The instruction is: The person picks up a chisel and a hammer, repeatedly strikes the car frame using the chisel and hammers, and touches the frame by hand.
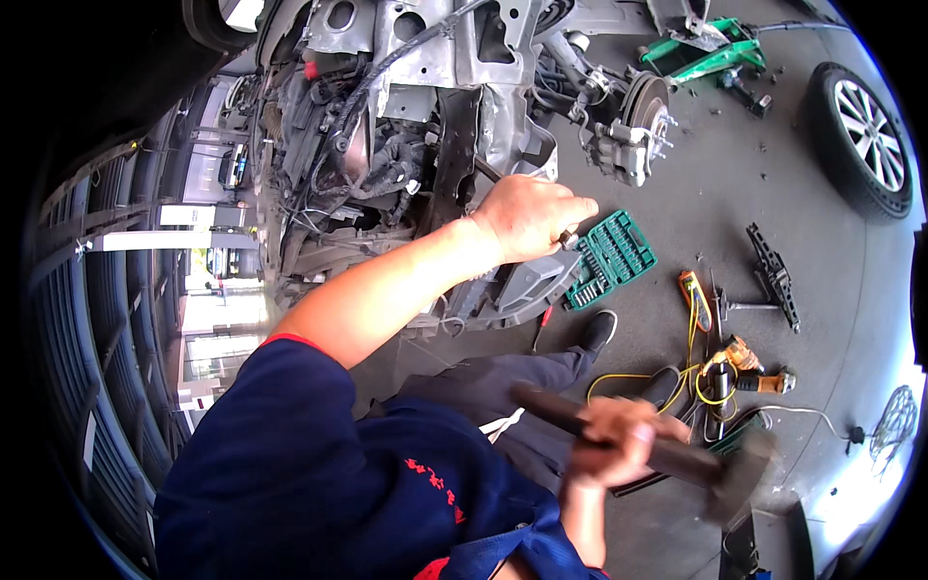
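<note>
My left hand [527, 217] is closed around a metal bar [568, 238]. One end of the bar sticks out below the fist, and the other [486, 169] points at the bent metal of the stripped car front [493, 126]. In my right hand [623, 440] is a heavy hammer [681, 462], gripped around its dark handle. Its blurred head [744, 474] is out to the right, well apart from the bar. The bar's exact kind is hidden by my fingers.
A green socket set case [619, 253] lies open on the floor by the car. An exposed brake disc [646, 101], a green floor jack [710, 53] and a loose wheel [860, 140] are farther off. Orange power tools [739, 358], a yellow cable and a multimeter [694, 300] lie to the right.
</note>
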Motion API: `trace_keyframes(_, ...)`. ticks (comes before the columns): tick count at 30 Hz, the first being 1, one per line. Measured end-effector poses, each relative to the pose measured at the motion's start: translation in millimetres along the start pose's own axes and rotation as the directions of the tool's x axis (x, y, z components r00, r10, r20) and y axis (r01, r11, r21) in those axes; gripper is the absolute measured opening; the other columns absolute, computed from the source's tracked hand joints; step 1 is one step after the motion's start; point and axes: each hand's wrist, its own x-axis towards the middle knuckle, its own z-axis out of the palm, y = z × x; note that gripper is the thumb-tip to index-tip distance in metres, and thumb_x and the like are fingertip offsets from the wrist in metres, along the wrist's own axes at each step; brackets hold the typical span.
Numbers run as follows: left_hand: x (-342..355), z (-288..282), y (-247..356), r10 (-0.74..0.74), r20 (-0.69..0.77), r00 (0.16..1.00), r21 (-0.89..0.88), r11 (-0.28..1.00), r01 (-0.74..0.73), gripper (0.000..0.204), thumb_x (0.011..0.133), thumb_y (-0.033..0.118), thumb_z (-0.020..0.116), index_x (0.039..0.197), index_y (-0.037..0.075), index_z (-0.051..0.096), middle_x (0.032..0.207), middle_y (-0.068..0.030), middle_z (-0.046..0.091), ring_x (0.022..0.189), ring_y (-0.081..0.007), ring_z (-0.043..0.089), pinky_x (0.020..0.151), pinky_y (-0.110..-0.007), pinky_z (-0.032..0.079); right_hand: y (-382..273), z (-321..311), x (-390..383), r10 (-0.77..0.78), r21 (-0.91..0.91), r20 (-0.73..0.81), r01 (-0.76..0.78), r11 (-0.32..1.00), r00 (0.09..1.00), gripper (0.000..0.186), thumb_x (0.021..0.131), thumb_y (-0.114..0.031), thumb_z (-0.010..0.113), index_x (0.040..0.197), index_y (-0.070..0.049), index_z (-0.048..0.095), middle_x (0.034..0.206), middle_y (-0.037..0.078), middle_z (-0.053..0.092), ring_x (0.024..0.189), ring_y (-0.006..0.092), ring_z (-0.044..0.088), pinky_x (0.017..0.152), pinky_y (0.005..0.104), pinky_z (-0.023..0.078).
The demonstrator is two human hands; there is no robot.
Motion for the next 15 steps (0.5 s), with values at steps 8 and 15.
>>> trace_keyframes(8, 2, -3, 2, -0.082, -0.063, 0.995, -0.025, 0.996, 0.081, 0.040, 0.074, 0.004, 0.071, 0.112, 0.015, 0.075, 0.080, 0.0000, 0.071, 0.074, -0.0237, 0.071, 0.067, -0.039, 0.058, -3, 8, 26, 0.374, -0.485, -0.001, -0.327, 0.811, 0.928, 0.025, 0.095, -0.010, 0.073, 0.108, -0.005, 0.052, 0.070, 0.005, 0.059, 0.049, 0.0146, 0.058, 0.047, 0.0303, 0.049)
trace_keyframes(15, 17, -8, 7, -0.130, -0.020, 0.991, -0.089, 0.988, 0.128, 0.040, 0.073, 0.002, 0.072, 0.110, 0.015, 0.074, 0.079, -0.0010, 0.069, 0.077, -0.0247, 0.071, 0.068, -0.040, 0.058, 33, 39, 13, 0.311, -0.595, -0.080, -0.296, 0.748, 0.947, 0.027, 0.090, -0.007, 0.074, 0.105, -0.006, 0.052, 0.064, 0.005, 0.056, 0.049, 0.0152, 0.055, 0.047, 0.0345, 0.049)
